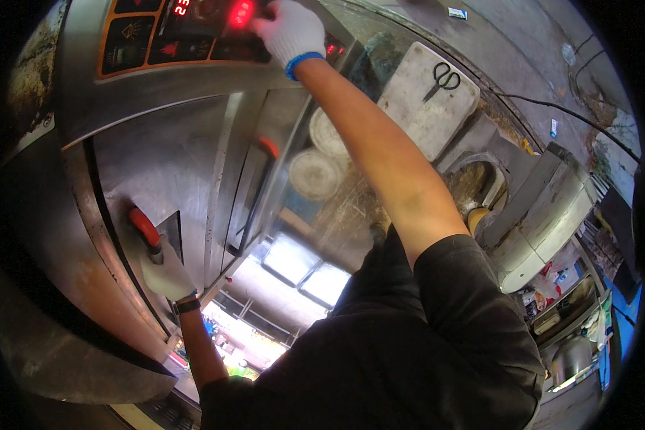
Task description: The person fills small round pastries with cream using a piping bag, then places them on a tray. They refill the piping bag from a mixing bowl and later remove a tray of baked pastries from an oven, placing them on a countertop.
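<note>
My right hand (293,32), in a white knit glove with a blue cuff, is at the oven's control panel (193,35), beside a lit red digital display (242,13). Its fingertips are partly hidden by the hand itself. Lower left, my left hand (166,271), also gloved, is wrapped around a door handle (144,226) with a red end. That handle belongs to a stainless steel oven door (156,156). A second, dark handle (252,204) with a red end is mounted on the neighbouring steel door.
Black-handled scissors (442,81) lie on a stained white box or board (424,115). Round whitish lids (316,174) are near the oven. A large grey-white machine (548,215) stands at right, before a cluttered shelf (564,317). A dark cable (570,110) crosses the floor.
</note>
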Action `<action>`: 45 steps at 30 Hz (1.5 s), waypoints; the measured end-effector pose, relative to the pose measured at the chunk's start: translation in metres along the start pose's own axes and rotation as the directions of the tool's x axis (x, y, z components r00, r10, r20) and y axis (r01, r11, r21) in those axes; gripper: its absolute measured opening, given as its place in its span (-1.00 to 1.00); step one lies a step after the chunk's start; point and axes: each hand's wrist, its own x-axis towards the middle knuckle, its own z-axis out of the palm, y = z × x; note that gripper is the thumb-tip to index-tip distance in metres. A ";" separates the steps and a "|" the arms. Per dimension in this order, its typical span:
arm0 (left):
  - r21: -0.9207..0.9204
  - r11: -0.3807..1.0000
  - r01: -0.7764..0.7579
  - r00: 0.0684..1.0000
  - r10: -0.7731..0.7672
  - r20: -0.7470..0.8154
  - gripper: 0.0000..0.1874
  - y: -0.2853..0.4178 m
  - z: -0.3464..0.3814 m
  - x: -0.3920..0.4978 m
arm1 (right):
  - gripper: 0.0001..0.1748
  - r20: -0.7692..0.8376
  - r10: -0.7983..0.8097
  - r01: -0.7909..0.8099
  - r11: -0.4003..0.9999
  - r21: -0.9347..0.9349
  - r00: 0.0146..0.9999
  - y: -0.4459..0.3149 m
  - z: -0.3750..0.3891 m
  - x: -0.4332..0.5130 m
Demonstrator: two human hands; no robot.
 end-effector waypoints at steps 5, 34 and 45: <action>0.065 0.997 -0.039 0.997 0.042 -0.060 -0.62 -0.004 0.003 0.000 | -0.61 -0.021 -0.022 0.021 0.999 -0.045 1.000 0.001 0.002 0.000; 0.008 0.998 -0.054 0.997 0.055 -0.045 -0.58 -0.008 0.004 0.000 | -0.57 -0.085 -0.147 0.125 0.967 -0.224 0.985 0.016 0.006 -0.006; -0.020 0.999 -0.036 0.999 0.036 0.003 -0.81 0.008 -0.009 0.006 | 0.43 0.071 0.376 -0.246 0.726 -0.643 0.924 0.083 -0.117 -0.235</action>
